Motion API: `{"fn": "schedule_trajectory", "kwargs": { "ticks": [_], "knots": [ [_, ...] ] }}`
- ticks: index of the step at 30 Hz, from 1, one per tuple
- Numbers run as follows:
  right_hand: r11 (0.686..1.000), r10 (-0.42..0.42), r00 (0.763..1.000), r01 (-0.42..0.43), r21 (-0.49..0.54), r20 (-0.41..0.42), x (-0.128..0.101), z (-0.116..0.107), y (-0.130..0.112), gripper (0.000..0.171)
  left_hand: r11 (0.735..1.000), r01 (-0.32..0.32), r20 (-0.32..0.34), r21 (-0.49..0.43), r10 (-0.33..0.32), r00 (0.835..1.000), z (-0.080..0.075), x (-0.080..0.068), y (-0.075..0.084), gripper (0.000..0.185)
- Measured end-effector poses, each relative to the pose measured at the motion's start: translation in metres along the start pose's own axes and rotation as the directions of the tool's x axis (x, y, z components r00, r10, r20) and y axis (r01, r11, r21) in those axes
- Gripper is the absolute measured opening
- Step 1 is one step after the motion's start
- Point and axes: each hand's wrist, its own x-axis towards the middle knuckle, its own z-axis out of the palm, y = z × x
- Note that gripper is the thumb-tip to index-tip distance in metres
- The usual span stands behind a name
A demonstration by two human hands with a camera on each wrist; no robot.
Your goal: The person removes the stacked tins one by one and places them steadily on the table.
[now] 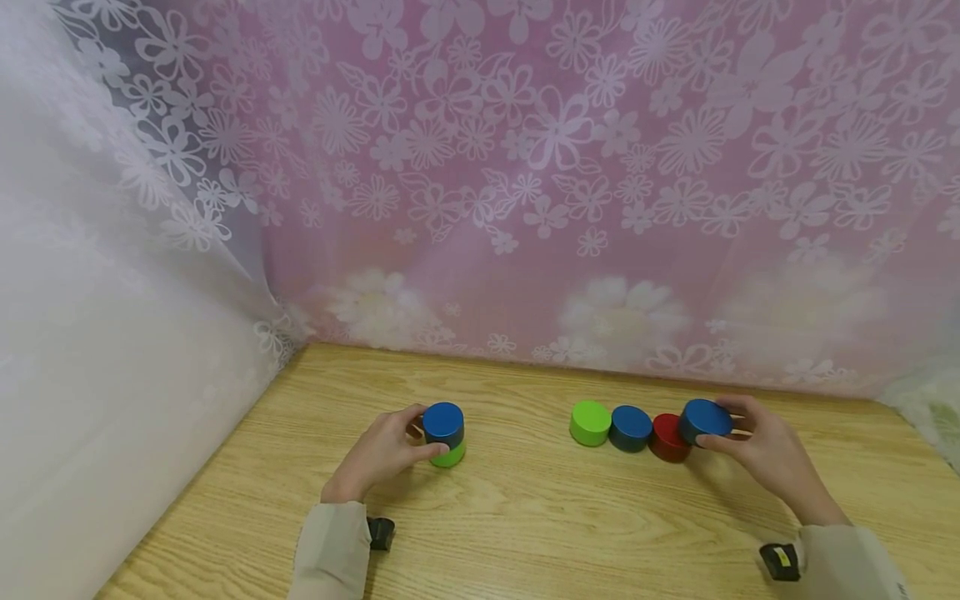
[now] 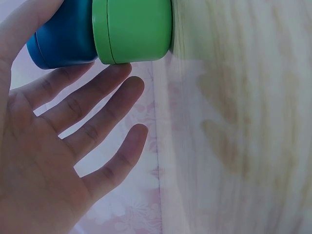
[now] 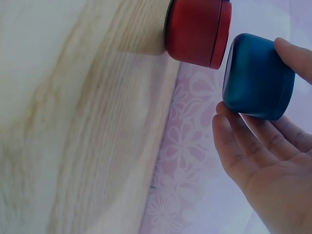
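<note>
At the left, a round blue tin [image 1: 443, 419] sits squarely on a light green tin [image 1: 452, 457], and my left hand [image 1: 381, 452] grips the blue one between thumb and fingers. In the left wrist view a fingertip also reaches the rim of the green tin [image 2: 139, 31]; the ring and little fingers stretch out free. My right hand [image 1: 772, 457] pinches another blue tin [image 3: 258, 78], lifted and slightly tilted beside the red tin [image 3: 195, 31]. From the head view this blue tin overlaps the right side of the red tin's top.
Left of the red tin, a third blue tin [image 1: 630, 427] and a second green tin [image 1: 590, 422] complete a row on the wooden table [image 1: 510, 533]. A pink floral curtain [image 1: 480, 208] hangs along the back edge, and a white sheet [image 1: 135, 333] borders the left side.
</note>
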Motion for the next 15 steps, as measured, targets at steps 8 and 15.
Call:
{"fn": "schedule_trajectory", "kwargs": {
  "ticks": [8,15],
  "knots": [
    [1.000,0.008,1.000,-0.008,-0.011,0.003,-0.0008,-0.0023,0.0052,0.070,1.000,0.001,0.001,0.002,-0.001,1.000,0.0002,0.0003,0.0002,0.050],
    [1.000,0.020,1.000,-0.020,-0.019,-0.001,-0.0001,-0.0044,0.0079,0.069,1.000,0.004,0.000,0.004,-0.004,1.000,0.0001,-0.0003,0.0010,0.049]
  ]
}}
